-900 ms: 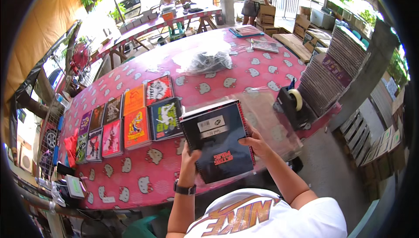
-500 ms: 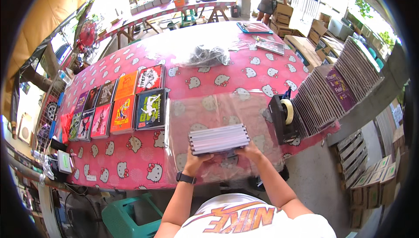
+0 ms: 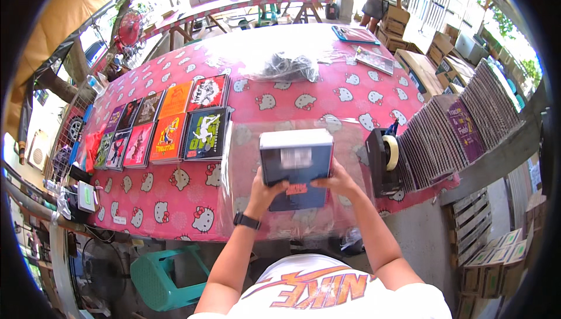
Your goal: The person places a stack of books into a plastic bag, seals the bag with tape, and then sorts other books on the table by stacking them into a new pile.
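Observation:
A stack of notebooks (image 3: 296,171) with a dark blue cover towards me is held between my two hands, its white page edges showing along the top. My left hand (image 3: 267,191) grips the left side, thumb lying across the cover. On the opposite side, my right hand (image 3: 340,181) clasps it the same way. Most of the fingers are hidden behind the stack. Under it, a clear plastic sheet (image 3: 238,207) lies over the pink patterned tablecloth (image 3: 201,216). Whether the stack touches the table I cannot tell.
Piles of colourful notebooks (image 3: 169,136) stand in two rows on the left. To the right are a black tape dispenser (image 3: 380,167) and a long row of packed notebooks (image 3: 429,138). Crumpled plastic (image 3: 284,67) lies further back. A green stool (image 3: 166,278) stands at lower left.
The stack has tipped up, so its dark blue cover now faces me instead of its layered page edges. Both hands have kept hold and risen slightly. The view has shifted a little.

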`<state>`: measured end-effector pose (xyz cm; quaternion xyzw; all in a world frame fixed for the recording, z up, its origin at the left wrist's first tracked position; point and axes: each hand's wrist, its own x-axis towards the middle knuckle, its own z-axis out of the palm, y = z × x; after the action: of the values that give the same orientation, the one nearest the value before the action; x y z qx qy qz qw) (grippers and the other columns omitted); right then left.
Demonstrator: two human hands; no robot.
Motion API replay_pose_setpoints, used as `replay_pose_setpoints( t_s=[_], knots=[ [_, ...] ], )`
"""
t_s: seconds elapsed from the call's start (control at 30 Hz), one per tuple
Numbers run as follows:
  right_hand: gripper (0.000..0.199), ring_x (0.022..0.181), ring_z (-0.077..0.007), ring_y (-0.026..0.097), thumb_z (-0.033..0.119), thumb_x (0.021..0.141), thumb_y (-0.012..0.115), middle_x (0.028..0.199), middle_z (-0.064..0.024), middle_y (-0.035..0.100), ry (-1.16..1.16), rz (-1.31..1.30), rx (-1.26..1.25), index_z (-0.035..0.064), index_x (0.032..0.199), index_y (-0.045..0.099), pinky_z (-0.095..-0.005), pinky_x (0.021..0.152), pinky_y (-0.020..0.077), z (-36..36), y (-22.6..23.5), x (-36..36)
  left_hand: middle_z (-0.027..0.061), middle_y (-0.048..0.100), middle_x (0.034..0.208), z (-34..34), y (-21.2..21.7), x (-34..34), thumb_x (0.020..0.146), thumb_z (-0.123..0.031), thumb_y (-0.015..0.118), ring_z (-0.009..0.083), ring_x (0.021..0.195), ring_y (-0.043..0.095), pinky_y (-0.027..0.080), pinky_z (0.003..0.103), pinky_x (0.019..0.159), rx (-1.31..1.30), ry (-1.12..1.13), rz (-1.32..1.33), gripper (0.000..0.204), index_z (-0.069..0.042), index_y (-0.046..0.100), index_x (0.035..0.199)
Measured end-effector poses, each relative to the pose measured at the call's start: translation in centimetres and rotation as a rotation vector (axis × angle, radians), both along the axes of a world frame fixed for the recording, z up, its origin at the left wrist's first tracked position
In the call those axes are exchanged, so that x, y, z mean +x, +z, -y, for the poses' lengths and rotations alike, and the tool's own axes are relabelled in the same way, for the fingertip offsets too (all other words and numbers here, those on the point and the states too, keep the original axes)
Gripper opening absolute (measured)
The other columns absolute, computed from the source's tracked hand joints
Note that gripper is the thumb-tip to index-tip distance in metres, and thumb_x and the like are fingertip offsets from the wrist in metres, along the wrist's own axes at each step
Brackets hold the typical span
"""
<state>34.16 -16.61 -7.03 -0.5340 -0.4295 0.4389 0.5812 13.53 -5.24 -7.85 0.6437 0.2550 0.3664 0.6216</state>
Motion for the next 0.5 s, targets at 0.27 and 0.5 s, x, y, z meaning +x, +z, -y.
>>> replay_pose_setpoints(
  t_s=[0.27, 0.5],
  knots=[
    [0.066, 0.080, -0.0184, 0.063, 0.055, 0.070, 0.069, 0.086, -0.0136, 0.066, -0.168, 0.436, -0.518, -0.0029, 0.101, 0.063, -0.0309, 0.070, 0.0489, -2.8, -1.2, 1.9, 0.0109, 0.067, 0.078, -4.9, -4.6, 3.0, 0.068, -0.043, 0.075, 0.0150, 0.069, 0.064, 0.049, 0.027, 0.064, -0.390, 0.018, -0.572, 0.051, 0.005, 0.068, 0.083],
    [0.038, 0.088, -0.0295, 0.057, 0.035, 0.083, 0.059, 0.089, -0.0127, 0.059, -0.746, 1.239, -0.507, 0.0001, 0.095, 0.064, -0.0385, 0.075, 0.0483, 1.7, -5.5, 5.0, 0.0088, 0.067, 0.077, -3.2, -3.6, 1.8, 0.068, -0.043, 0.075, 0.0144, 0.069, 0.063, 0.049, 0.028, 0.064, -0.483, -0.012, -0.493, 0.051, 0.005, 0.068, 0.083]
  ],
)
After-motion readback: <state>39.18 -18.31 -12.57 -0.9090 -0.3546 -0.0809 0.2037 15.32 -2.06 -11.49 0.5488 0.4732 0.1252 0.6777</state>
